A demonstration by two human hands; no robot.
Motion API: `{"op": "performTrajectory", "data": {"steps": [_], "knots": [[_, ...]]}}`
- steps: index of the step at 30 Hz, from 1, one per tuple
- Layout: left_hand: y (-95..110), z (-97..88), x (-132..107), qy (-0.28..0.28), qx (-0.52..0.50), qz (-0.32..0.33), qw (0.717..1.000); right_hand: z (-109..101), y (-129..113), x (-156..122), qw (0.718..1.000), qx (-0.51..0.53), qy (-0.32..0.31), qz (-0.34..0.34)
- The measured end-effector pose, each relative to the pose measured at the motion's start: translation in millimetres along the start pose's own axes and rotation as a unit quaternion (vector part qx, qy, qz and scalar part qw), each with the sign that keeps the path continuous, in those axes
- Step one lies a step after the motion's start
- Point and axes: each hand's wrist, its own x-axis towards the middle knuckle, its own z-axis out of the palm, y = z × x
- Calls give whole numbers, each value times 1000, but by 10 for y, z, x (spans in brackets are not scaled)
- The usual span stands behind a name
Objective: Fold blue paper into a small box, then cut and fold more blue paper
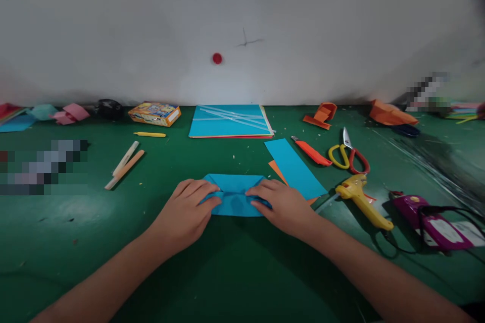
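White wall across the far side, green desk below it. Paper stack far center by the wall, blue sheet on top, thin light-blue strips lying crossed over it. Folded blue paper near center, on the desk, between the hands. Left hand pinches its left end, right hand pinches its right end; thumbs on the near side, fingers curled in from the far side, hands apart. Blue strip just beyond the right hand, angled, orange paper poking out under it. Purple case at right, black cord over it (can't tell what it is). Yellow glue gun left of that. Scissors farther out, red and yellow handles. Printed box far left of center. Orange cutter just left of the scissors. Two flat sticks at left, touching. Yellow crayon-like stick beyond them. Red disc on the wall.
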Motion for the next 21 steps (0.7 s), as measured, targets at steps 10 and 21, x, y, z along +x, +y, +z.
{"op": "performTrajectory", "data": {"steps": [10, 21], "knots": [[217, 53, -201, -84, 21, 14, 996, 54, 58, 55, 998, -53, 21, 6], [316, -4, -395, -110, -29, -19, 993, 38, 97, 67, 999, -32, 12, 15]]}}
